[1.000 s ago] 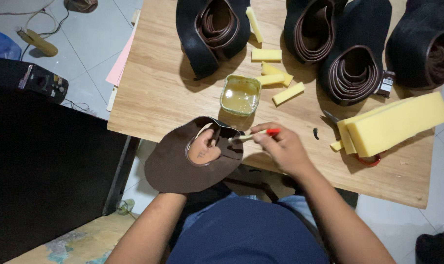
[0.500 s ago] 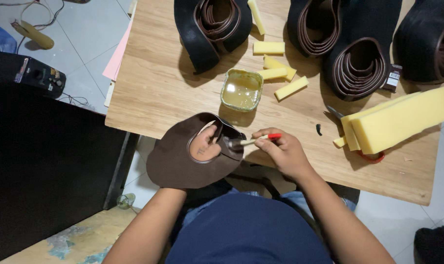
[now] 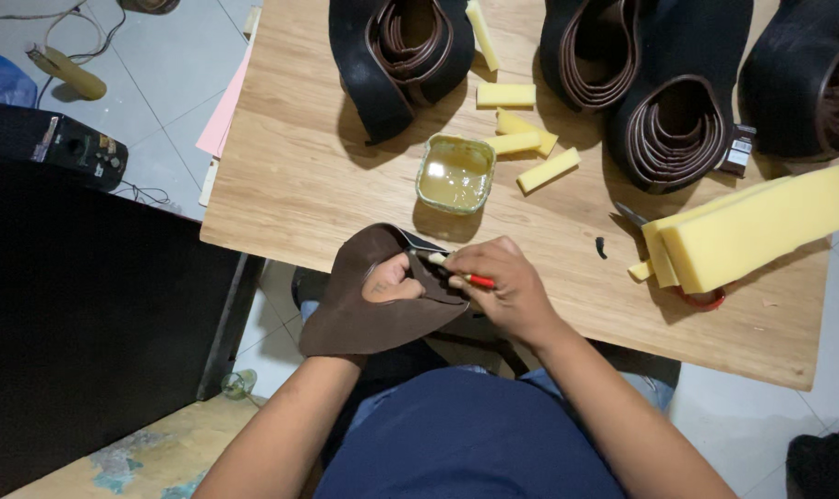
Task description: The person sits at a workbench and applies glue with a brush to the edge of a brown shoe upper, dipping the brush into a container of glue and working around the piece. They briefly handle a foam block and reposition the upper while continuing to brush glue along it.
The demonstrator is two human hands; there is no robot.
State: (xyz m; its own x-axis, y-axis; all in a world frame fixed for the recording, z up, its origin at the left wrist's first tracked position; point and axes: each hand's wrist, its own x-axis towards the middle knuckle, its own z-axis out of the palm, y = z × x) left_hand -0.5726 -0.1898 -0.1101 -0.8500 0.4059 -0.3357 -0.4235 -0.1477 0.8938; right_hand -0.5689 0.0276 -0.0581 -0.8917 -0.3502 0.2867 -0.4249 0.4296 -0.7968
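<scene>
Seen from our head camera, we work at the near edge of a wooden table (image 3: 299, 185). Our left hand (image 3: 394, 282) pinches a brown leather piece (image 3: 364, 310), thumb on top and fingers hidden beneath, holding it over the table's near edge. Our right hand (image 3: 503, 286) closes its fingertips on a small red-handled brush (image 3: 461, 274), its tip touching the leather. Just beyond the hands sits an open tin of glue (image 3: 455, 173). To the right lies a big yellow foam block (image 3: 761, 226); small foam strips (image 3: 526, 143) lie near the tin. Black and brown leather rolls (image 3: 655, 102) line the far side.
</scene>
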